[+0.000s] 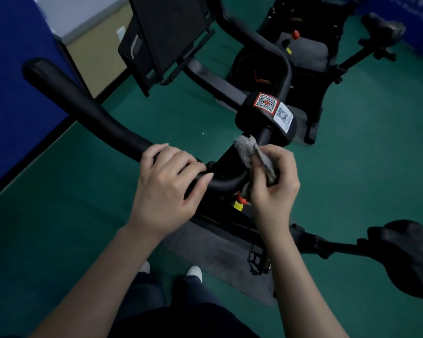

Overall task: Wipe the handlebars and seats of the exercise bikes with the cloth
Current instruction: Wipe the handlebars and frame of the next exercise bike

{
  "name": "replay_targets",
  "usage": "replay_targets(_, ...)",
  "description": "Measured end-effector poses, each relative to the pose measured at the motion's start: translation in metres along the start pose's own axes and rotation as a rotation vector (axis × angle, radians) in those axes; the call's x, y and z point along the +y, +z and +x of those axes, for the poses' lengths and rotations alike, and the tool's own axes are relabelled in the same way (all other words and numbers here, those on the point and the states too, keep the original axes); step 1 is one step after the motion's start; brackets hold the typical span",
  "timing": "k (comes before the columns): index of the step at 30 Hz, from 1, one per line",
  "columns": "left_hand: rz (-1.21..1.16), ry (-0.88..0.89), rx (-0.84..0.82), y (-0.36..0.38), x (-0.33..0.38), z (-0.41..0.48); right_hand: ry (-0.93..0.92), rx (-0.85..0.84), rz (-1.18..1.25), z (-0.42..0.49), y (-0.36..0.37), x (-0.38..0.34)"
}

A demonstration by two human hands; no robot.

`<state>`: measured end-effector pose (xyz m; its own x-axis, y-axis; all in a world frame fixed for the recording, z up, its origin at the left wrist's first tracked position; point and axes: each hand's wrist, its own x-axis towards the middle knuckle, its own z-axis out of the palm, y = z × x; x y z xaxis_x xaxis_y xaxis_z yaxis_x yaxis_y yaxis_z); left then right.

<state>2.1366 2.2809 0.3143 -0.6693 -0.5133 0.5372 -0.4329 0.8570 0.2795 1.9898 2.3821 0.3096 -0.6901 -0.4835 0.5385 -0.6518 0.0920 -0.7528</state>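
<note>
While the near bike's handlebar point(95, 111) is gripped at the centre of the frame by the left hand point(166, 184), its fingers point(176, 162) curled over the bar, the grey cloth point(249, 152) is held bunched in the curled fingers of the right hand point(274, 191) and pressed against the bar's bend, just right of centre. The bar's long axis runs from the upper left down to that bend, so most of its length lies left of the cloth, under and beyond the left hand. That hand would likely have to be lifted for a stroke that way. The seat point(410, 259) lies at lower right, nearer the right hand.
</note>
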Motion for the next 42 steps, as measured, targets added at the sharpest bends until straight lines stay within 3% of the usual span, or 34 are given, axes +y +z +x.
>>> replay_targets(6,0.019,-0.032,0.028,0.001,0.005,0.001,-0.111,-0.069,0.055,-0.012,-0.002,0.007)
replay_targets(10,0.032,-0.034,0.029,0.003,0.009,0.000,-0.029,-0.017,0.049,0.014,0.000,0.018)
replay_targets(16,0.029,-0.037,0.043,0.005,0.011,0.000,-0.097,-0.086,0.063,0.006,-0.005,0.025)
replay_targets(22,0.035,-0.041,0.048,0.006,0.011,0.000,0.040,0.048,0.052,0.033,0.000,0.035)
replay_targets(27,0.038,-0.038,0.056,0.007,0.011,-0.001,0.019,0.000,0.089,0.018,0.000,0.032)
replay_targets(35,0.014,-0.039,0.075,0.009,0.009,-0.002,0.320,0.157,0.259,0.007,0.012,0.019)
replay_targets(42,-0.001,-0.013,0.118,0.015,0.006,-0.002,0.640,0.429,0.501,0.016,0.025,0.024)
